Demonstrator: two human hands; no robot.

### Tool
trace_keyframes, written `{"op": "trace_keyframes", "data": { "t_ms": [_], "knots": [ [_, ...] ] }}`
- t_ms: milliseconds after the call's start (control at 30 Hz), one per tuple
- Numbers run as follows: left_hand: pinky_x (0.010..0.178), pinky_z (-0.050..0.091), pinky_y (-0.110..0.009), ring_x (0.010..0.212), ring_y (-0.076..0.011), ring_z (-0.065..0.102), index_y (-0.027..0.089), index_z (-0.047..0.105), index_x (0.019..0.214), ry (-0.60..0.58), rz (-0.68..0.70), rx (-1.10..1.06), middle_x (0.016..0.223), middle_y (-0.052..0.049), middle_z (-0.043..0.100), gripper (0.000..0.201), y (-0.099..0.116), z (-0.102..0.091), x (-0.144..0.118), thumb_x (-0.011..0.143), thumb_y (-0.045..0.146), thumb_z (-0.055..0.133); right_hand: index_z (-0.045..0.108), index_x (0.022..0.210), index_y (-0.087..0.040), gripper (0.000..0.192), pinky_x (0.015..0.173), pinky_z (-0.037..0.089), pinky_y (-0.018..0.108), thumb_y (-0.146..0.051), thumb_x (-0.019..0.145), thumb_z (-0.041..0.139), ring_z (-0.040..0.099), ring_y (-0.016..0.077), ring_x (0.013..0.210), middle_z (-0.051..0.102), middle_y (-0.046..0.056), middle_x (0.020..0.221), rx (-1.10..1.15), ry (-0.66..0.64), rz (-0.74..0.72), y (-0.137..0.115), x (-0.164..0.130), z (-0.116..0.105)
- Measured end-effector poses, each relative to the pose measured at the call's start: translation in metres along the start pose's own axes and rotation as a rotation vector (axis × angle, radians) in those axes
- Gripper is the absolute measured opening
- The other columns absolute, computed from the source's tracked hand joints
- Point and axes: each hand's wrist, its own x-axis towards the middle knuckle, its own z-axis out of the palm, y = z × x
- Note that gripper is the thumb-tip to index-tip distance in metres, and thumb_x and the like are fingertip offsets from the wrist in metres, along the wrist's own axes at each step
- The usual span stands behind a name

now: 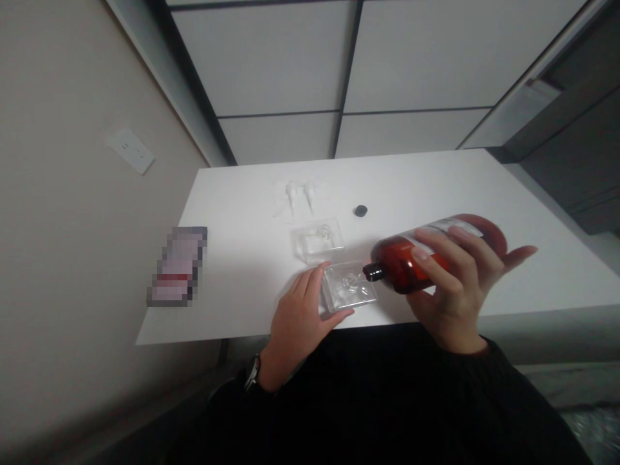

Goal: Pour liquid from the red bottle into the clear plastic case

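My right hand (453, 284) is wrapped round a large amber bottle (407, 261) with a pale label. The bottle is tilted, and its uncapped dark neck points left, over the right edge of a clear square container (349, 294). Thumb and fingers of my left hand (300, 310) grip that container by its left side near the table's front edge. A round opening shows in its top; whether liquid is inside I cannot tell. Just behind it sits a second clear container (323, 237) of similar shape. A small dark cap (361, 210) lies behind the bottle's neck.
Two white nozzle-like pieces (301, 195) lie at the back of the white table (237, 258). At the left edge rests a blurred-out flat object (178, 266). A wall with a socket (132, 150) stands to the left, and white panels (290, 71) rise behind.
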Motion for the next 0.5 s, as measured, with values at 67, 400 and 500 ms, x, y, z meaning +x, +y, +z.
{"op": "trace_keyframes", "data": {
  "t_ms": [67,400,500],
  "knots": [
    [0.108,0.054,-0.049,0.129,-0.0328,0.063,0.021,0.042,0.147,-0.003,0.003,0.006,0.141,-0.015,0.063,0.079,-0.0003,0.0002,-0.0002,0.084,0.044,0.084,0.053,0.142,-0.040,0.070,0.119,0.008,0.081,-0.005,0.083,0.064,0.061,0.0326,0.124,0.073,0.003,0.127,-0.009,-0.007,-0.006,0.0003,0.0001,-0.0003],
    [0.109,0.054,-0.049,0.130,-0.0324,0.063,0.019,0.042,0.146,0.002,0.011,0.008,0.141,-0.015,0.063,0.079,-0.0006,0.0007,-0.0002,0.084,0.045,0.084,0.057,0.134,-0.038,0.063,0.119,0.006,0.082,-0.003,0.083,0.067,0.059,0.0318,0.127,0.073,0.002,0.127,-0.015,-0.019,-0.006,0.0005,-0.0005,-0.0015],
    [0.109,0.054,-0.049,0.130,-0.0323,0.063,0.019,0.042,0.146,0.006,0.018,0.008,0.141,-0.015,0.064,0.079,-0.0009,0.0006,-0.0001,0.084,0.044,0.085,0.057,0.135,-0.039,0.062,0.119,0.007,0.082,-0.005,0.084,0.068,0.060,0.0322,0.126,0.072,0.002,0.127,-0.016,-0.016,-0.007,-0.0001,0.0008,-0.0016]
  ]
}}
